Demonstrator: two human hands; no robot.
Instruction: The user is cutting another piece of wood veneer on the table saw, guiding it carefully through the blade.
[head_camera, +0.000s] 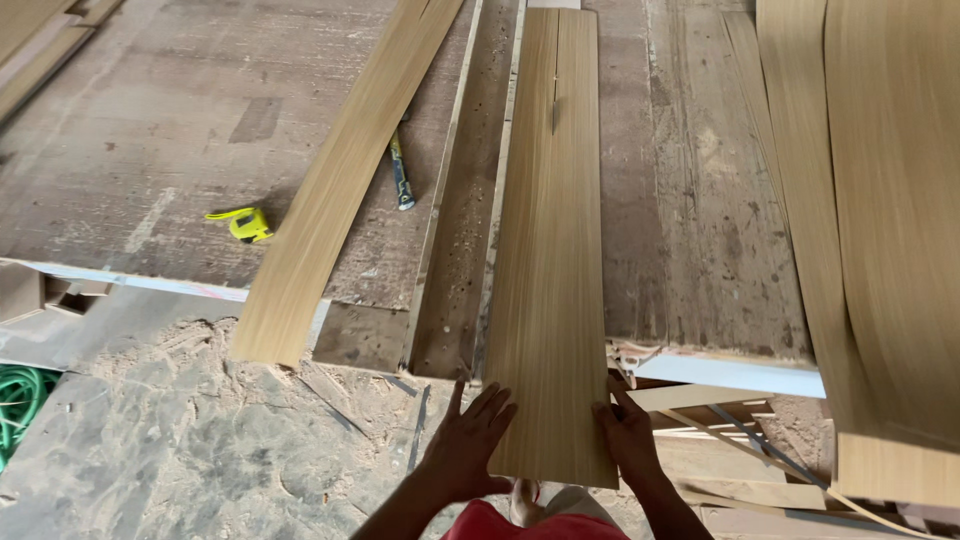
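Fingers of the left hand (468, 440) and right hand (628, 432) are clamped flat on the long pale wood veneer strip's (550, 260) near edges, steadying it on the worn workbench (700, 230).

Far end of the veneer strip (548, 250) cut off by the top edge. Right-hand veneer sheets (880, 230) cropped at the top, right and bottom. Second strip (335, 185) running out at the top. Green hose (20, 400) mostly beyond the left edge. Handle of the tool (401, 175) partly hidden under that strip; kind unclear. Forearms cropped at the bottom.
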